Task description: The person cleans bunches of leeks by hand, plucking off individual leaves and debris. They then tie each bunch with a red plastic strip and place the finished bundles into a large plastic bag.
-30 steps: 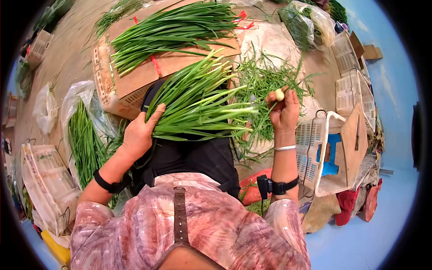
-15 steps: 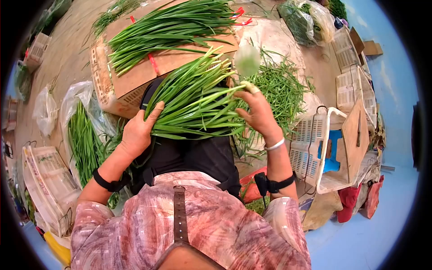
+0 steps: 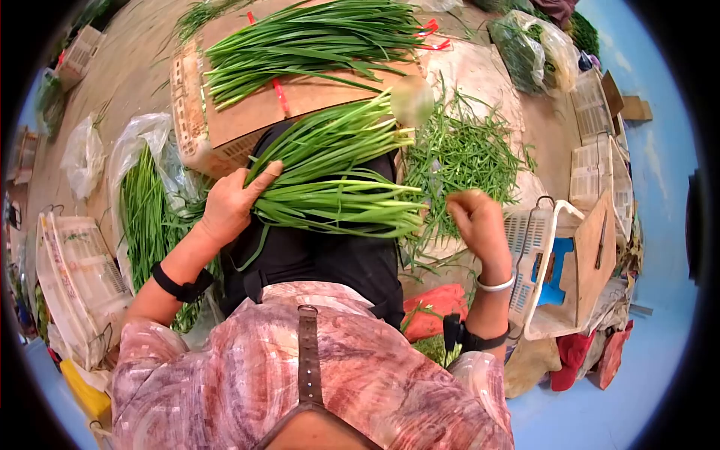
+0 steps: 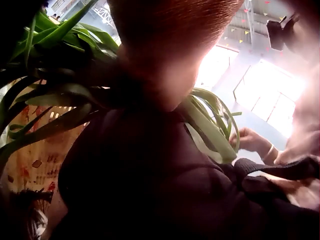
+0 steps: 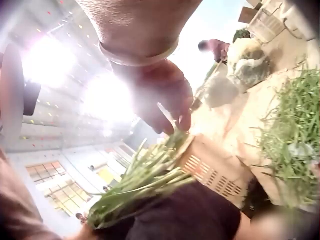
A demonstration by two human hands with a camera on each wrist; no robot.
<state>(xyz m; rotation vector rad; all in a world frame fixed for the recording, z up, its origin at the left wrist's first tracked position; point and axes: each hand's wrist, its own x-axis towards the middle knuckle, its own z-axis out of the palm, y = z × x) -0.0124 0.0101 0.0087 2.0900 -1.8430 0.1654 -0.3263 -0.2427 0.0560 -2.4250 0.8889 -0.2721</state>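
Observation:
A loose bunch of garlic chives (image 3: pixel 337 206) lies across the lap, pale stem ends pointing right. My left hand (image 3: pixel 236 202) grips its leafy end, thumb laid over the leaves. In the left wrist view the dark palm hides most of that grip, and leaves (image 4: pixel 210 127) droop out beside it. To the right of the stem ends, my right hand (image 3: pixel 480 225) is raised with bent fingers. In the right wrist view its thumb and fingers (image 5: pixel 155 117) stand a little apart, overlapping the stem ends; nothing held shows between them.
More chives (image 3: pixel 322 45) lie with red ties on a brown board (image 3: pixel 232 127) over a crate. Leaf trimmings (image 3: pixel 469 161) are heaped on a pale sheet at the right. A plastic bag of chives (image 3: pixel 146 214) stands at the left; a white crate (image 3: pixel 529 255) sits right of the right hand.
My right hand first reached left to the stem ends, then drew back right and down. The pale piece at its fingers no longer shows. My left hand keeps its grip; the view has shifted slightly.

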